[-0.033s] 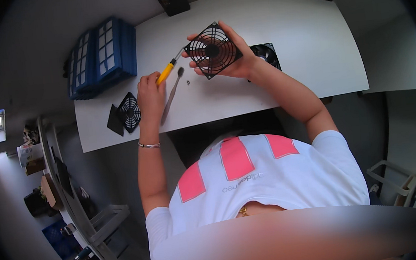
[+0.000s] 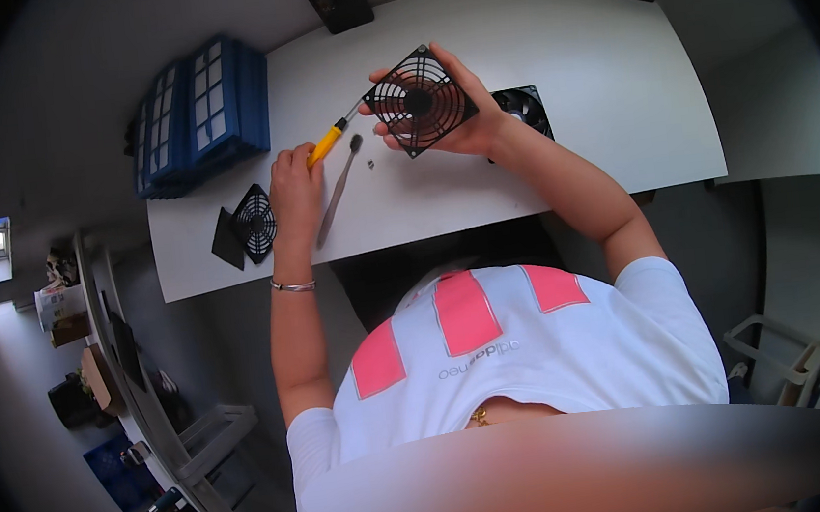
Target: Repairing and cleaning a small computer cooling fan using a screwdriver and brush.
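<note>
So the right hand (image 2: 479, 127) has the guard (image 2: 418, 102) spread across palm and fingers, thumb along one side, up over the middle of the desk (image 2: 613, 108), towards the far edge. The left hand (image 2: 295, 183) is wrapped round the screwdriver (image 2: 325, 147), its tip at or just beside the guard's left corner; can't tell if they touch.

Guard looks like thin plastic, so probably light and fairly stiff, a bit slick maybe. I'd guess the thin rings are what would snap, so the solid rim or corners are the place to grip.

Next out, the brush (image 2: 336, 198) and some tiny bits (image 2: 371, 164) lie between the hands, and the fan (image 2: 525, 111) sits partly behind the right wrist. Spare guard (image 2: 255, 224) is by the desk's near left corner.
</note>
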A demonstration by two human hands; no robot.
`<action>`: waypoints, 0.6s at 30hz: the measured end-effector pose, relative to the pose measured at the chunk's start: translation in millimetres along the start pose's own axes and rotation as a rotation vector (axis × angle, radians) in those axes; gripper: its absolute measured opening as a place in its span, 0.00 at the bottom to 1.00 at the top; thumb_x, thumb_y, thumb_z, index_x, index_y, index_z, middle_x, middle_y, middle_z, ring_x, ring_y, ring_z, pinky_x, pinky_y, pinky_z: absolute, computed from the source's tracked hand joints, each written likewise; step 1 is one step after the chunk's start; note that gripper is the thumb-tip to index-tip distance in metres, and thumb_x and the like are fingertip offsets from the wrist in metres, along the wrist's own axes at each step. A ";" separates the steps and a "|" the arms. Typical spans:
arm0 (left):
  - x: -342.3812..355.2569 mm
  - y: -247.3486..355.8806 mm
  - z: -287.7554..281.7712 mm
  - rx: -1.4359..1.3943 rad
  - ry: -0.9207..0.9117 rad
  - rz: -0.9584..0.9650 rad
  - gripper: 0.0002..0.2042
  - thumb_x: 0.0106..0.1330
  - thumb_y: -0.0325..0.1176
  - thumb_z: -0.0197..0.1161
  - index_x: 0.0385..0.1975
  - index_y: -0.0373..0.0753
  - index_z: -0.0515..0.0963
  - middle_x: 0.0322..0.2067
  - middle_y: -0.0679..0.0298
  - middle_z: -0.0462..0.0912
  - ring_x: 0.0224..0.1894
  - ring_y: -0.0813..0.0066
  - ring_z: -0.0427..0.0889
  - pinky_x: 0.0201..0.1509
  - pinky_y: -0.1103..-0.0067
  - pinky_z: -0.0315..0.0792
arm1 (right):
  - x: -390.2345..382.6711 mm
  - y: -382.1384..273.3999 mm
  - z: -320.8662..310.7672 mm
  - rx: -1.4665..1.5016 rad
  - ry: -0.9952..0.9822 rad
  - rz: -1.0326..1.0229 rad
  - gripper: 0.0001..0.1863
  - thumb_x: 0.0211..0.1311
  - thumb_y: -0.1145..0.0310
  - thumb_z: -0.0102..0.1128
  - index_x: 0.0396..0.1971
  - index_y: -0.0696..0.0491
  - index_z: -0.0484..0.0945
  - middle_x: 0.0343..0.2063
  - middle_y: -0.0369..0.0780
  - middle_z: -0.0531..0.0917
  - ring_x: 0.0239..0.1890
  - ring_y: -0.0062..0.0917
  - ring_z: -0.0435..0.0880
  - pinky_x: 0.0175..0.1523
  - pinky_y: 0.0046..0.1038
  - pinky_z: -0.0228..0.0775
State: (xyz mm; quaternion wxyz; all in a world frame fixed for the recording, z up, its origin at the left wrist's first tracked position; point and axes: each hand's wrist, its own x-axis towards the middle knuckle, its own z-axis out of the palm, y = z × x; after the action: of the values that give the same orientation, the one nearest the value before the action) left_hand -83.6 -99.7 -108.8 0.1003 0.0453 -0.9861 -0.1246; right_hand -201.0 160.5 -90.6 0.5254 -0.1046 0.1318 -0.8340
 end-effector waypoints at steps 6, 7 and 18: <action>8.4 -5.4 7.8 0.004 0.021 -0.078 0.11 0.66 0.29 0.54 0.45 0.33 0.72 0.41 0.47 0.77 0.44 0.52 0.79 0.48 0.65 0.75 | 0.3 -1.5 -0.3 0.021 -0.013 0.003 0.38 0.69 0.35 0.35 0.62 0.52 0.68 0.57 0.56 0.74 0.45 0.40 0.81 0.52 0.39 0.75; 6.0 -10.9 12.0 0.005 0.021 -0.077 0.11 0.66 0.29 0.54 0.45 0.33 0.72 0.41 0.47 0.77 0.44 0.52 0.79 0.48 0.65 0.75 | 0.5 -1.7 1.5 0.015 -0.020 0.000 0.38 0.69 0.35 0.35 0.61 0.52 0.69 0.57 0.56 0.74 0.44 0.40 0.81 0.51 0.38 0.76; -32.8 80.1 -49.3 -0.412 0.235 0.038 0.11 0.71 0.37 0.61 0.39 0.35 0.73 0.25 0.55 0.76 0.24 0.65 0.76 0.29 0.74 0.69 | 1.9 3.3 -3.6 -0.089 0.099 -0.030 0.35 0.68 0.36 0.41 0.55 0.54 0.73 0.52 0.51 0.78 0.40 0.33 0.82 0.48 0.33 0.77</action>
State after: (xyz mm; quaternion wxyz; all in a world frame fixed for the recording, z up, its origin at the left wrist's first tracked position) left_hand -46.4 -30.3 -47.7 0.2238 0.0193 -0.9220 -0.3152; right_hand -200.2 157.8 -95.1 0.5006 -0.0884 0.1930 -0.8392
